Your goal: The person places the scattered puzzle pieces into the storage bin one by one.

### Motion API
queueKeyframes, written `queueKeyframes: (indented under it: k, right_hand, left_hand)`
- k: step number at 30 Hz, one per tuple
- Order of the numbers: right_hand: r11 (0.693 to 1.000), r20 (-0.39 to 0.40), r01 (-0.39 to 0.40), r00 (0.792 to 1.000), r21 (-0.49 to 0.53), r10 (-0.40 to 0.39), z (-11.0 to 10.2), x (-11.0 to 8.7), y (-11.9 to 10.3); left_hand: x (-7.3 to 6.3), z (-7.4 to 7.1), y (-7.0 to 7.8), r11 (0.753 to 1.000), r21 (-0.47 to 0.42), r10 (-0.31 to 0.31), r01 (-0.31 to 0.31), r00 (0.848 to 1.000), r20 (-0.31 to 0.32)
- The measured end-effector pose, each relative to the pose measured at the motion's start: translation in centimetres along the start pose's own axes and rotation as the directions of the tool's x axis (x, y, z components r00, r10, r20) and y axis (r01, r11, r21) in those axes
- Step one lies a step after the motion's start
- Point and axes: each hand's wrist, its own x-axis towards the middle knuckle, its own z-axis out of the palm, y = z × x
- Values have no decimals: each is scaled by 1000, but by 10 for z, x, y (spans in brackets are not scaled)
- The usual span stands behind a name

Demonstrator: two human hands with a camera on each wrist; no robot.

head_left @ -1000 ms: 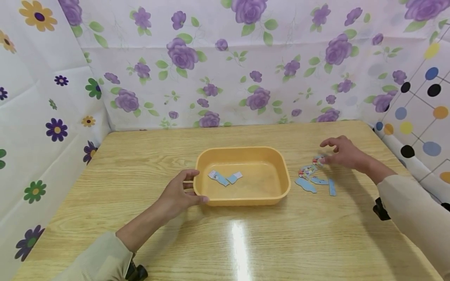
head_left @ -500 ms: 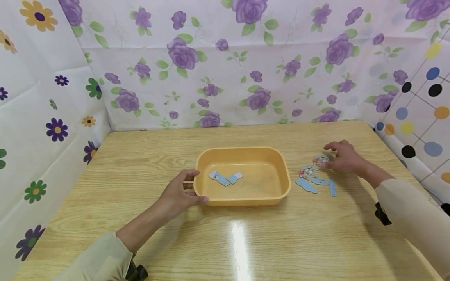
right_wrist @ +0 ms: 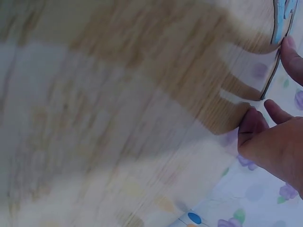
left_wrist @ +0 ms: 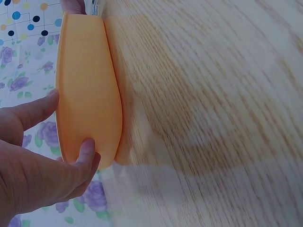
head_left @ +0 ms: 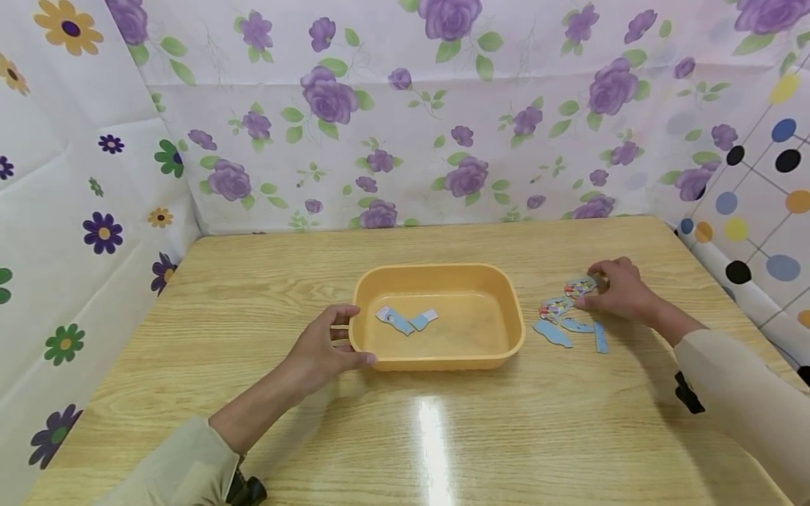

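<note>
Legible text: none. Inspected for markings: the two puzzle pieces (head_left: 405, 321) lying inside the tray (head_left: 436, 364), against its left half, with pale printed ends whose detail is too small to make out; the loose pieces (head_left: 553, 333) toward the right edge of the table (head_left: 304, 450), bearing small coloured print, any lettering unresolved. The tray's outer wall, seen close in the left wrist view, shows plain colour only.

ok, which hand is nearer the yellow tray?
Left. Left hand holds the yellow tray at its left end; right hand is beyond its right side, by the loose puzzle pieces.
</note>
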Motion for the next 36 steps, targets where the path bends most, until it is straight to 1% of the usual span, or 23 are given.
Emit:
queueKeyframes:
  k: [5, 14, 22, 31, 36]
  right_hand:
    - [1000, -23, -26, 999, 13, 26, 3, 1, 4]
    - [999, -65, -26, 997, 37, 28, 8, 1, 5]
    - [997, -55, -64, 996, 32, 66, 8, 0, 5]
    - [995, -51, -82, 995, 48, 84, 7, 1, 5]
    - [995, -56, -77, 995, 56, 80, 8, 0, 5]
  left_hand:
    - [0, 0, 0, 1000, -10, 1, -1, 1000, 1]
    - [1, 0, 0, 1000, -4, 0, 0, 1000, -5]
    - [2, 0, -1, 1000, -28, -1, 1, 1000, 2]
    - [1, 0, 0, 999, -32, -1, 1, 1000, -2]
    - [0, 0, 1, 1000, -30, -2, 2, 1000, -4]
